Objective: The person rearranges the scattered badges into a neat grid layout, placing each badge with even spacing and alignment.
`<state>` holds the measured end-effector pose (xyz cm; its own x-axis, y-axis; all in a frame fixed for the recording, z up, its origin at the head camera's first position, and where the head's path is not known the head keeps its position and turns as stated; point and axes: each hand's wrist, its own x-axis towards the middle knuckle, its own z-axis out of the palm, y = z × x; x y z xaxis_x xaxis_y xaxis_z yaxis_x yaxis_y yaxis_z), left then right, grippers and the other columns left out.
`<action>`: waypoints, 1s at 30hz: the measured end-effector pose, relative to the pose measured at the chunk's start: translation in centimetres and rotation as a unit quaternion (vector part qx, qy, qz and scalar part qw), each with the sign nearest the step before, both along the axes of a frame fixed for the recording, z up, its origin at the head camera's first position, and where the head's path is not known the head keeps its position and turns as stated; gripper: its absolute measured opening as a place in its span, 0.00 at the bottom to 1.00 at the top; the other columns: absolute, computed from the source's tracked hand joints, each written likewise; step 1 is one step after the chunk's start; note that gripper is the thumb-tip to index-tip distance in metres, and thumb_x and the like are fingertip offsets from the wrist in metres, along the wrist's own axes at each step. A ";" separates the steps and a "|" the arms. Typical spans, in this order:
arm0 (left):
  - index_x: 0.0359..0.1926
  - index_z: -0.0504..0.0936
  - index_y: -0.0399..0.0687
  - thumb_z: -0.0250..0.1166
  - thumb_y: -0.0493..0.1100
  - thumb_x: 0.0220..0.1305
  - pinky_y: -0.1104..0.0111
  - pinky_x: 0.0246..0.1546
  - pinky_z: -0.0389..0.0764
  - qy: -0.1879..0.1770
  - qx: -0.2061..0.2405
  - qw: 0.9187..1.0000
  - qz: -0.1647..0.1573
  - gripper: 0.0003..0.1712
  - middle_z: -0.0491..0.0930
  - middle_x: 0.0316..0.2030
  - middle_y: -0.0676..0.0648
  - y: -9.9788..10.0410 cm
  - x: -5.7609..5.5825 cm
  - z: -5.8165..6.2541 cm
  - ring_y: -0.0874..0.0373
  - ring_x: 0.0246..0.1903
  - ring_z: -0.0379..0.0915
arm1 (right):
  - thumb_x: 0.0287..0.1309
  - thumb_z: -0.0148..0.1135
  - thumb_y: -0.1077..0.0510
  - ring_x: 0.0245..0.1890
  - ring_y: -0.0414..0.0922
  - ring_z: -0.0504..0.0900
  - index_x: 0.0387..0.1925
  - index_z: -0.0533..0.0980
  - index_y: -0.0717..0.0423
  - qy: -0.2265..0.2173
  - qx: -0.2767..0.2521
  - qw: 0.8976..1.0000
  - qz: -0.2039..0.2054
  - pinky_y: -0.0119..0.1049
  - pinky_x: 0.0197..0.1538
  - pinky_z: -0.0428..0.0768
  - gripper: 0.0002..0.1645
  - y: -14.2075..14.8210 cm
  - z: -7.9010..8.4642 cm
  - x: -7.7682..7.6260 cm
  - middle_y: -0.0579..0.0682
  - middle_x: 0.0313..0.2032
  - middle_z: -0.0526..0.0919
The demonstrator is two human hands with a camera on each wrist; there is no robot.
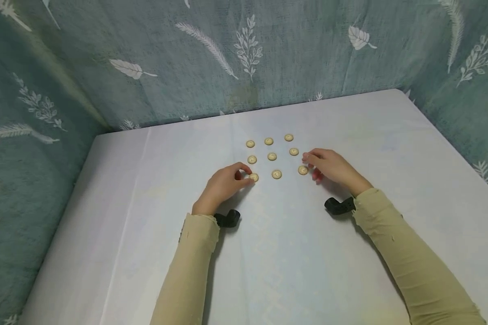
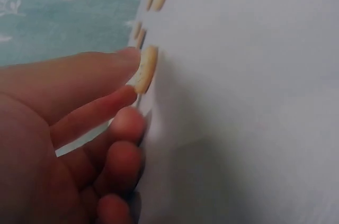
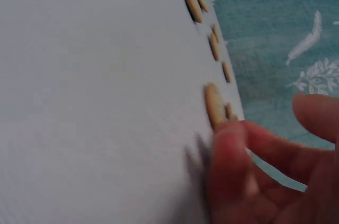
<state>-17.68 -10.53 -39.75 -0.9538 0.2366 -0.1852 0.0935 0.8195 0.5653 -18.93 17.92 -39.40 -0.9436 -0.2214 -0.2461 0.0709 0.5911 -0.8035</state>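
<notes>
Several round, pale-yellow biscuits with small holes lie on the white table in three rows of three. My left hand (image 1: 226,183) has its thumb and forefinger at opposite edges of the front-left biscuit (image 1: 254,177), pinching it. In the left wrist view this biscuit (image 2: 148,70) shows nearly edge-on between the two fingertips. Over on the right, my right hand (image 1: 329,167) is beside the front-right biscuit (image 1: 302,170). Its fingertips are right at the edge of that biscuit (image 3: 214,105) in the right wrist view, while the thumb stands apart from it.
Between the hands lies the front-middle biscuit (image 1: 276,174), with the centre biscuit (image 1: 272,156) behind it. A black wrist camera (image 1: 229,219) sits under the left wrist, another (image 1: 338,206) by the right. Green leaf-patterned cloth (image 1: 293,49) hangs behind the table (image 1: 179,149).
</notes>
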 end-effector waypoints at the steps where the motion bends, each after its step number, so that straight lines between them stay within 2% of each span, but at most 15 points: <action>1: 0.43 0.75 0.60 0.62 0.55 0.55 0.65 0.30 0.65 -0.005 0.007 1.000 -0.001 0.15 0.71 0.30 0.50 0.0 -0.1 -0.1 0.55 0.29 0.66 | 0.60 0.42 0.36 0.24 0.47 0.77 0.48 0.71 0.55 -0.004 0.005 1.000 0.001 0.39 0.34 0.74 0.30 0.3 0.0 -0.1 0.54 0.37 0.72; 3: 0.44 0.75 0.59 0.61 0.55 0.56 0.65 0.31 0.66 -0.012 0.023 1.000 -0.001 0.15 0.71 0.32 0.50 0.0 -0.3 -0.5 0.56 0.30 0.66 | 0.59 0.38 0.32 0.28 0.47 0.77 0.49 0.70 0.55 0.001 0.028 1.000 0.007 0.40 0.37 0.73 0.34 0.9 0.2 -0.1 0.54 0.38 0.73; 5: 0.44 0.75 0.59 0.60 0.55 0.56 0.65 0.32 0.67 -0.015 0.039 0.999 0.003 0.15 0.72 0.33 0.50 -0.1 -0.5 -0.7 0.56 0.30 0.67 | 0.60 0.34 0.32 0.36 0.48 0.76 0.51 0.69 0.54 0.027 0.069 0.997 0.019 0.43 0.42 0.71 0.36 1.4 0.6 -0.1 0.54 0.42 0.74; 7: 0.45 0.75 0.58 0.59 0.56 0.57 0.65 0.33 0.68 -0.015 0.050 0.999 0.010 0.16 0.73 0.34 0.51 -0.5 -0.6 -0.8 0.56 0.30 0.68 | 0.60 0.32 0.32 0.48 0.51 0.72 0.55 0.67 0.55 0.063 0.116 0.991 0.029 0.46 0.50 0.66 0.37 1.9 1.1 0.0 0.55 0.49 0.73; 9: 0.46 0.74 0.58 0.58 0.56 0.58 0.64 0.36 0.69 -0.014 0.049 0.999 0.014 0.17 0.73 0.37 0.51 -1.3 -0.6 -0.7 0.56 0.33 0.70 | 0.62 0.31 0.34 0.57 0.54 0.64 0.58 0.65 0.56 0.094 0.160 0.982 0.041 0.49 0.56 0.59 0.38 2.6 1.6 0.0 0.57 0.55 0.68; 11: 0.50 0.73 0.57 0.55 0.56 0.60 0.61 0.39 0.70 -0.013 0.038 0.999 0.016 0.19 0.74 0.41 0.50 -2.4 -0.7 -0.2 0.54 0.37 0.71 | 0.64 0.31 0.37 0.62 0.57 0.54 0.61 0.61 0.59 0.118 0.207 0.970 0.059 0.51 0.60 0.51 0.37 3.5 2.1 -0.1 0.60 0.61 0.60; 13: 0.55 0.70 0.56 0.51 0.56 0.63 0.58 0.45 0.68 -0.002 0.013 1.000 0.017 0.22 0.73 0.47 0.47 -3.9 -0.9 0.6 0.52 0.45 0.69 | 0.66 0.32 0.42 0.64 0.60 0.48 0.63 0.58 0.61 0.130 0.251 0.956 0.078 0.53 0.61 0.47 0.34 4.8 2.7 -0.3 0.63 0.63 0.54; 17: 0.66 0.57 0.51 0.39 0.55 0.69 0.52 0.56 0.56 0.040 -0.048 0.998 0.024 0.28 0.59 0.62 0.41 -7.7 -1.2 2.4 0.45 0.60 0.54 | 0.67 0.31 0.52 0.64 0.63 0.42 0.64 0.52 0.67 0.154 0.342 0.920 0.110 0.58 0.59 0.43 0.30 8.3 4.1 -1.1 0.69 0.64 0.46; 18: 0.67 0.54 0.49 0.36 0.55 0.69 0.50 0.57 0.52 0.056 -0.068 0.996 0.027 0.29 0.55 0.64 0.40 -8.6 -1.3 2.7 0.43 0.62 0.50 | 0.67 0.30 0.54 0.64 0.64 0.41 0.64 0.51 0.67 0.156 0.359 0.913 0.113 0.59 0.59 0.43 0.29 9.3 4.4 -1.3 0.69 0.64 0.45; 20: 0.68 0.48 0.46 0.33 0.54 0.70 0.46 0.57 0.46 0.080 -0.111 0.990 0.035 0.30 0.47 0.66 0.37 -10.6 -1.2 3.3 0.39 0.63 0.42 | 0.67 0.27 0.53 0.64 0.64 0.41 0.65 0.47 0.67 0.150 0.382 0.905 0.111 0.61 0.58 0.42 0.31 11.3 5.2 -1.5 0.69 0.64 0.44; 22: 0.68 0.45 0.44 0.32 0.55 0.70 0.42 0.56 0.43 0.088 -0.152 0.983 0.053 0.32 0.41 0.66 0.35 -12.5 -1.0 3.6 0.36 0.63 0.37 | 0.67 0.24 0.47 0.64 0.64 0.38 0.66 0.43 0.66 0.129 0.385 0.908 0.105 0.63 0.56 0.40 0.34 13.0 5.6 -1.7 0.68 0.65 0.40; 25: 0.68 0.39 0.43 0.30 0.61 0.67 0.39 0.53 0.38 0.068 -0.187 0.976 0.085 0.37 0.35 0.66 0.33 -14.8 -0.7 3.8 0.33 0.63 0.31 | 0.64 0.22 0.37 0.63 0.64 0.31 0.66 0.36 0.64 0.097 0.369 0.919 0.095 0.65 0.54 0.35 0.42 14.3 5.8 -1.8 0.67 0.65 0.33; 28: 0.68 0.34 0.44 0.28 0.67 0.63 0.36 0.51 0.33 0.046 -0.179 0.976 0.112 0.43 0.31 0.66 0.32 -16.1 -0.5 4.1 0.32 0.62 0.26 | 0.60 0.22 0.31 0.63 0.63 0.27 0.66 0.33 0.62 0.081 0.357 0.927 0.086 0.66 0.53 0.31 0.47 14.3 5.6 -1.8 0.65 0.65 0.28; 30: 0.68 0.32 0.44 0.27 0.69 0.62 0.36 0.50 0.32 0.042 -0.173 0.977 0.117 0.44 0.31 0.66 0.32 -16.5 -0.4 4.1 0.32 0.62 0.25 | 0.60 0.22 0.31 0.63 0.64 0.27 0.67 0.33 0.62 0.082 0.357 0.927 0.084 0.66 0.53 0.31 0.48 14.1 5.5 -1.7 0.65 0.65 0.28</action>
<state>-18.10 -27.02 -35.65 -0.9896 -0.0523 -0.1341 -0.0847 0.9648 0.2489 -20.63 32.06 -33.90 -0.9486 -0.2039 -0.2421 -0.1582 0.9679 -0.1953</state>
